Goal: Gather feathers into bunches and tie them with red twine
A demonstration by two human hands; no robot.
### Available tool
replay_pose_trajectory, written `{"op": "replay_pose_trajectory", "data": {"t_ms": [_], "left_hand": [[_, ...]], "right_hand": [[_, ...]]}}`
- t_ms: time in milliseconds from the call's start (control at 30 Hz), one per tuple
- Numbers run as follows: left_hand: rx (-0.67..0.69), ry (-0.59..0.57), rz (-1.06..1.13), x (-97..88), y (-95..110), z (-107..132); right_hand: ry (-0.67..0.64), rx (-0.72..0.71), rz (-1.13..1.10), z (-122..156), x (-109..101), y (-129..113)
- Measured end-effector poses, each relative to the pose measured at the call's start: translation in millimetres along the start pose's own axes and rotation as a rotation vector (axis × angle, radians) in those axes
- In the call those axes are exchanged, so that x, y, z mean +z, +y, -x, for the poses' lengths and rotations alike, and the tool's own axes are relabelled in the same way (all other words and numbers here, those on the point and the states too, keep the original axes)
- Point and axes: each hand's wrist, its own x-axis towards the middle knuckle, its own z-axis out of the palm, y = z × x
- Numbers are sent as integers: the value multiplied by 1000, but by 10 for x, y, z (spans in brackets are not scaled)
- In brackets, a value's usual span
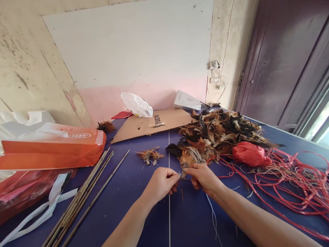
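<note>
My left hand (161,183) and my right hand (203,176) meet over the blue table (123,199), both pinched on a small bunch of brown feathers (187,161) held between them. Right behind the bunch lies a large heap of brown, black and orange feathers (221,132). A small tied feather bundle (149,155) rests on the table just beyond my left hand. A thin white string (212,214) trails from under my right hand toward the near edge.
Several thin sticks (84,199) lie at the left. An orange paper bag (53,147) and red plastic bag (20,193) sit at far left. A red twine ball (250,153) and loose red strands (295,178) spread right. Flat cardboard (151,125) and white bags lie by the wall.
</note>
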Motion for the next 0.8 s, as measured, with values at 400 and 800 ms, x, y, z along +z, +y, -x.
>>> {"op": "replay_pose_trajectory", "data": {"t_ms": [400, 800], "left_hand": [[158, -49, 485, 121, -3, 3], [-66, -158, 288, 157, -173, -70]], "right_hand": [[-90, 202, -227, 43, 24, -34], [-274, -21, 648, 103, -65, -33]]}}
